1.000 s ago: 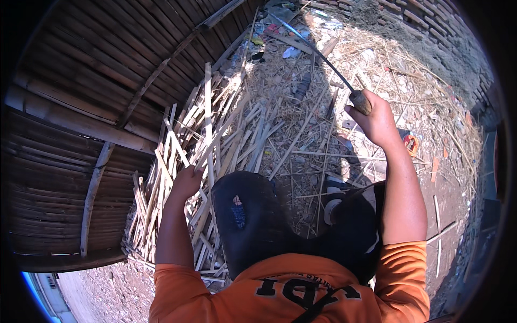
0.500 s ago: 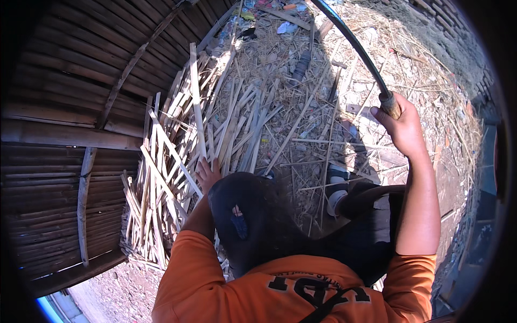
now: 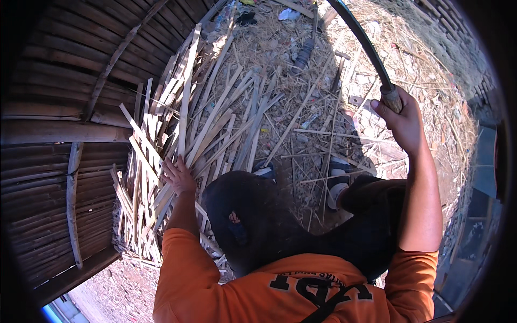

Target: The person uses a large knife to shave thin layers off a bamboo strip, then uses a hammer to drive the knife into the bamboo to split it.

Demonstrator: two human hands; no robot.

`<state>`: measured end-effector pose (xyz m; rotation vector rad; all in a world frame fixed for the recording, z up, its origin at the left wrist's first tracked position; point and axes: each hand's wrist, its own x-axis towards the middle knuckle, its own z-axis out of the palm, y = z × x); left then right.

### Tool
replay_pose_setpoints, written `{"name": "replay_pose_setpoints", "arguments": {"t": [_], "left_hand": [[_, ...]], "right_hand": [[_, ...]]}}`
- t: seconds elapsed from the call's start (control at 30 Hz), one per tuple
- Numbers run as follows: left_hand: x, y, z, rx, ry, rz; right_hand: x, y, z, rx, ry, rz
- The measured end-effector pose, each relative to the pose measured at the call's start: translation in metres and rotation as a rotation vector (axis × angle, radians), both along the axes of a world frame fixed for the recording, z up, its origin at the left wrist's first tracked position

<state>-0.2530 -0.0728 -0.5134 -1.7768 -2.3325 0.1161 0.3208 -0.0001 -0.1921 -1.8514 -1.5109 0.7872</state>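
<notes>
L hand (image 3: 177,175) on bamboo strips (image 3: 188,129); R hand (image 3: 403,121) grips machete (image 3: 362,46).

harsh sunlight, hard dark shadows on the ground, sharp focus, fisheye bending, black vignette at edges

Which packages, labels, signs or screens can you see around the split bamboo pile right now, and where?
Crumpled pale wrapper litter: on the straw-covered ground at the top, whitish, shapeless.
Dark lettering print: across the person's orange shirt, bottom centre, black block shapes.
No signs or screens visible.
</notes>
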Motion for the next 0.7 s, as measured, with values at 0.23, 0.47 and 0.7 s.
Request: {"name": "replay_pose_setpoints", "arguments": {"t": [0.23,0.47,0.7], "left_hand": [[0.025,-0.044,-0.047,-0.460,-0.521,-0.346],[0.068,-0.062,-0.070,-0.470,-0.481,-0.070],[0.061,-0.063,-0.043,-0.090,-0.756,0.194]], "right_hand": [[-0.012,0.005,-0.001,-0.012,0.064,0.052],[-0.009,-0.006,-0.011,0.004,0.042,0.026],[-0.009,-0.008,-0.005,-0.042,-0.006,0.060]]}}
